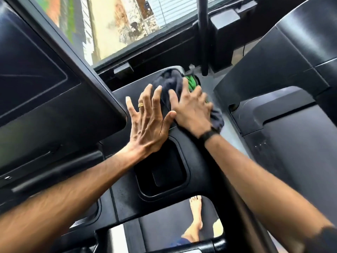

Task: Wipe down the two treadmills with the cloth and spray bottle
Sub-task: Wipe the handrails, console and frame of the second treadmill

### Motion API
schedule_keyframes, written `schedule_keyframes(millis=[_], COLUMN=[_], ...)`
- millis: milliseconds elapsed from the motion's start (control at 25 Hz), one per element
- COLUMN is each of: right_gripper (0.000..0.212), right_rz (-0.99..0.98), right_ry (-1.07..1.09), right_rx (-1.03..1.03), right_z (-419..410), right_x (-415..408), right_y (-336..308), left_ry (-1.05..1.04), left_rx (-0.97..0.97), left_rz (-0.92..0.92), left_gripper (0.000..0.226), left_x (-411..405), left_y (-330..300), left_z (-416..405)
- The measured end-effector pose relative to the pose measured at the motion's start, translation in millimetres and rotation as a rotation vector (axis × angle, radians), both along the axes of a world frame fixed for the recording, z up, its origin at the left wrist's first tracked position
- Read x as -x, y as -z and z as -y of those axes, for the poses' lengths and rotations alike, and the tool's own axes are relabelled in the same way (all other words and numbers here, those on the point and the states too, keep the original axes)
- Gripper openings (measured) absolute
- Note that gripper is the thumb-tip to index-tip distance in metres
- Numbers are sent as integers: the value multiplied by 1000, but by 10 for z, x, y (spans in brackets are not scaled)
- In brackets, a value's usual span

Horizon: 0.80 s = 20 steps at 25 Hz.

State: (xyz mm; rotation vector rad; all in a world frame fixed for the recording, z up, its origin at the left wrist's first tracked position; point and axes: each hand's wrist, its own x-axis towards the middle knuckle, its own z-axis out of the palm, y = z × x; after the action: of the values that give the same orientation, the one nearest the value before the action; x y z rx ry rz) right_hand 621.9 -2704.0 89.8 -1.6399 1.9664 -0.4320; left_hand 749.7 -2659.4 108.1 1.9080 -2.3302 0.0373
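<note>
Cloth sits under the flat, open right hand; left hand splayed, holding nothing. Risk: it bunches, and skids off the treadmill console.

left grip: flat, fingers spread | right grip: flat, pressing down

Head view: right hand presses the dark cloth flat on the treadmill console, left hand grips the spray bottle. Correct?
Not quite. In the head view the left hand holds no bottle; it lies open on the treadmill console, fingers spread. The right hand does press the dark cloth there.
</note>
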Motion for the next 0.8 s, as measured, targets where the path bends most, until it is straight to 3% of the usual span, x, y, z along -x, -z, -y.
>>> schedule_keyframes(millis=[200, 400, 600, 800], right_gripper=[62, 58, 61, 59], right_rz=[54, 57, -73, -130], right_ry=[-98, -228, -221, -180], right_rx=[-12, 66, 94, 114], right_z=[893, 32, -1105, -369], right_x=[-208, 103, 369, 112], right_y=[16, 80, 51, 39], left_ry=[7, 50, 163, 260], left_rx=[23, 41, 19, 42], left_rz=[44, 28, -30, -35], left_gripper=[78, 82, 85, 87], left_x=[16, 0, 7, -17], left_y=[-60, -49, -59, -73], left_z=[-24, -32, -36, 9])
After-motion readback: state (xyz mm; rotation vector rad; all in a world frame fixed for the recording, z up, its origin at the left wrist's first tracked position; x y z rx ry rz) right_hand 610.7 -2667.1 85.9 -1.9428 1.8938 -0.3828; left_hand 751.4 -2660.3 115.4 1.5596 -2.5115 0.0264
